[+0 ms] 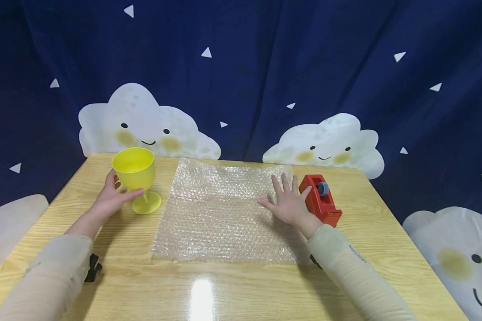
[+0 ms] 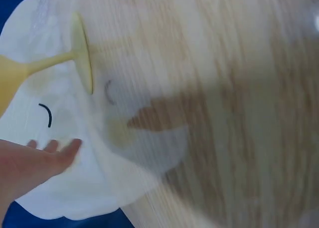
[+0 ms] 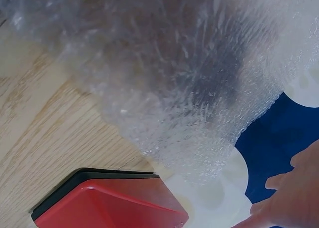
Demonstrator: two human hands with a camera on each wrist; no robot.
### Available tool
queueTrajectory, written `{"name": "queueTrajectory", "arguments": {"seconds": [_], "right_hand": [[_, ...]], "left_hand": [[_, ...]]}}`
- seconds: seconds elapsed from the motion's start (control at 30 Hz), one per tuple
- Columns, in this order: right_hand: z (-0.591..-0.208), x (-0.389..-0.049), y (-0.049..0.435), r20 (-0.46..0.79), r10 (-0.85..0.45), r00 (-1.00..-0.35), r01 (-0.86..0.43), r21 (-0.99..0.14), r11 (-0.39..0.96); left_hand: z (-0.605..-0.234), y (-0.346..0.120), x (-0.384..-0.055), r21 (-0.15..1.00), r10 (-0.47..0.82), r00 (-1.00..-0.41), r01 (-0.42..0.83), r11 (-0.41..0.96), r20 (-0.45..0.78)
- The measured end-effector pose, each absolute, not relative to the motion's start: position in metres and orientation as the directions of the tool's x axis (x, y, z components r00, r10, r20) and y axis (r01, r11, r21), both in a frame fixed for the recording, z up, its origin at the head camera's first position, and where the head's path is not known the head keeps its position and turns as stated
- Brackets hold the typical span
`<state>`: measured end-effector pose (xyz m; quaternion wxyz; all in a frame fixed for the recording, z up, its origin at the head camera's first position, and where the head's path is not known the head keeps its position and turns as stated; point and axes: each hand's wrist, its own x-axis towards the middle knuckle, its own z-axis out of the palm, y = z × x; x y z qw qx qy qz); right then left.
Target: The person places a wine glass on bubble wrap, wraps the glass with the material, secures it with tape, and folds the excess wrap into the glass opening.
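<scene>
A yellow plastic goblet (image 1: pixel 134 171) stands upright at the left of the table, its stem and round base also in the left wrist view. My left hand (image 1: pixel 111 199) is beside it, thumb stretched toward the stem and fingers at the bowl's left side; in the left wrist view a gap shows between the fingers and the goblet. The right hand (image 1: pixel 291 206), fingers spread, hovers over the right part of a sheet of clear bubble wrap (image 1: pixel 217 214) laid flat. Just right of that hand sits a red tape dispenser (image 1: pixel 317 198) with a blue roll core (image 1: pixel 323 189).
The wooden table (image 1: pixel 144 285) has its far edge against a dark blue curtain (image 1: pixel 245 67) printed with smiling clouds. A bright light reflection lies on the tabletop near the front.
</scene>
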<state>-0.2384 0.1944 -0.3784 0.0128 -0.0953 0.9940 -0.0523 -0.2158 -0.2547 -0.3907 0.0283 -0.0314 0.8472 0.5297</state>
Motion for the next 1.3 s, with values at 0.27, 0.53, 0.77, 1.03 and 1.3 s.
{"name": "queueTrajectory", "arguments": {"seconds": [0.27,0.53,0.77,1.03,1.3], "right_hand": [[-0.381,-0.240,0.196,-0.014,-0.188,-0.982,-0.186,-0.103,0.977],[-0.382,-0.241,0.199,-0.002,-0.193,-0.981,-0.191,-0.129,0.973],[-0.385,-0.241,0.207,-0.097,-0.133,-0.986,-0.119,-0.140,0.983],[-0.388,-0.237,0.219,-0.273,-0.001,-0.962,0.016,-0.059,0.998],[-0.398,-0.229,0.222,-0.295,-0.047,-0.954,-0.036,-0.045,0.998]], "left_hand": [[-0.394,-0.243,-0.222,0.924,-0.059,-0.998,-0.004,0.382,0.020],[-0.382,-0.238,-0.222,0.935,-0.091,-0.995,0.010,0.355,0.045],[-0.366,-0.227,-0.221,0.937,-0.121,-0.992,-0.004,0.350,0.041],[-0.353,-0.212,-0.222,0.946,-0.119,-0.992,-0.009,0.323,0.031],[-0.336,-0.193,-0.221,0.959,-0.078,-0.996,0.009,0.282,0.032]]}}
